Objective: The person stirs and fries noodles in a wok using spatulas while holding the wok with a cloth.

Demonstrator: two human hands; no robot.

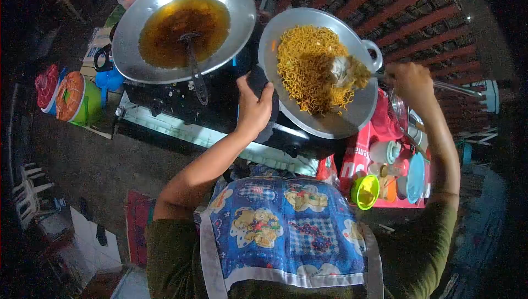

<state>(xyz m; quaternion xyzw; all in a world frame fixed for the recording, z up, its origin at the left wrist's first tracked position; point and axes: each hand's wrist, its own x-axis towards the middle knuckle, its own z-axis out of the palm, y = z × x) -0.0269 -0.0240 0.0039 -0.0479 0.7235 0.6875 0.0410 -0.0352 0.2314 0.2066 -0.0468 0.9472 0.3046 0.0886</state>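
Note:
Yellow noodles (308,73) lie in a grey metal wok (330,127) on the right side of the stove. My right hand (411,85) is closed around the long handle of a metal spatula (457,88). Its pale blade is among the noodles at the wok's right side, partly covered by brownish food. My left hand (254,106) grips a dark cloth (257,80) against the near left edge of this wok. Whether a wok handle is under the cloth is hidden.
Left of the noodles, a larger wok (129,59) holds brown oil and a slotted ladle (195,73). At right, a red-covered table (352,161) carries a green cup (365,191), a blue bowl (416,178) and jars. Colourful tubs (91,101) stand at left.

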